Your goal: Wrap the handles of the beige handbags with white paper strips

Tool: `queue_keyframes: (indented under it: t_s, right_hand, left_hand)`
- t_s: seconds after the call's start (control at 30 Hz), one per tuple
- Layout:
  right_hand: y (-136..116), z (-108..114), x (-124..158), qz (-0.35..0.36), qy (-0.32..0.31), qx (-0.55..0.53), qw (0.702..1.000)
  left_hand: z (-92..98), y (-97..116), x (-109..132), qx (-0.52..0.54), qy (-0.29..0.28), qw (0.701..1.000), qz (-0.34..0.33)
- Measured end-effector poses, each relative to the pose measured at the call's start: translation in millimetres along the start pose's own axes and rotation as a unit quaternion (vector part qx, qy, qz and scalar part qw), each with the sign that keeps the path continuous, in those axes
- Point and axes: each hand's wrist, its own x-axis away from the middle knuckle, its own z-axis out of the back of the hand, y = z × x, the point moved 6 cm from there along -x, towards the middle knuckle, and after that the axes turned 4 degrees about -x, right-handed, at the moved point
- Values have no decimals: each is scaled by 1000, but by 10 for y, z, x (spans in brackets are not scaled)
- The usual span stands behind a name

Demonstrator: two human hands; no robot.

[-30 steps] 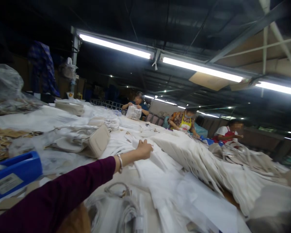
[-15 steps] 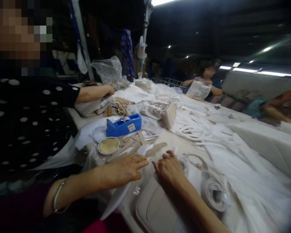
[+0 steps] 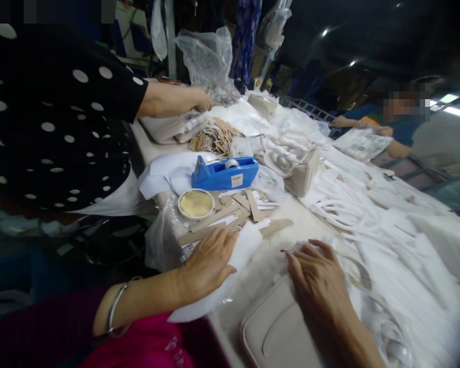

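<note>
My left hand (image 3: 210, 263) lies palm down with stretched fingers on a white sheet (image 3: 247, 245) at the table's near edge. My right hand (image 3: 320, 278) is over the top of a beige bag (image 3: 278, 327), fingers loosely bent and spread apart; I see nothing held in it. Clear plastic seems to lie around the bag's upper edge. Just beyond my left hand are cut brown and white strips (image 3: 233, 214) and a round tub with a yellowish surface (image 3: 196, 204).
Behind the tub stands a blue tape dispenser (image 3: 226, 174). Farther back are a pile of brown tags (image 3: 216, 135) and another beige bag (image 3: 302, 174). White cords (image 3: 341, 214) lie to the right. A co-worker's arm (image 3: 172, 99) reaches in from the left; another person handles plastic (image 3: 362, 143).
The view has shifted down and turned left. My left hand has settled onto the white sheet. My right hand is now farther from the left, still over the bag.
</note>
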Motion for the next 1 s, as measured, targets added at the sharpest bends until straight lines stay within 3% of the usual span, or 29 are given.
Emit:
queue_keyframes:
  t_s: [0.2,0.3,0.37,0.47,0.57,0.9,1.0]
  right_hand:
    - [16,150,55,7,32,-27,999]
    - [30,165,70,7,34,-27,999]
    - [39,172,78,5,36,-22,999]
    - [42,187,86,5,42,-17,999]
    - [39,194,91,9,42,-24,999]
    - [15,185,89,27,56,-37,997]
    - [-8,204,91,32,63,-38,997]
  left_hand:
    - [27,2,-54,132,-18,991,15]
    - [152,7,-111,243,-19,970,13]
    - [173,29,-151,324,-62,944,23]
    - [94,133,-194,434,-147,889,17]
    - [-16,237,-247,502,-173,847,3]
    - [-337,469,-505,547,-126,827,-19]
    - [-450,572,-552,570,-139,810,-11]
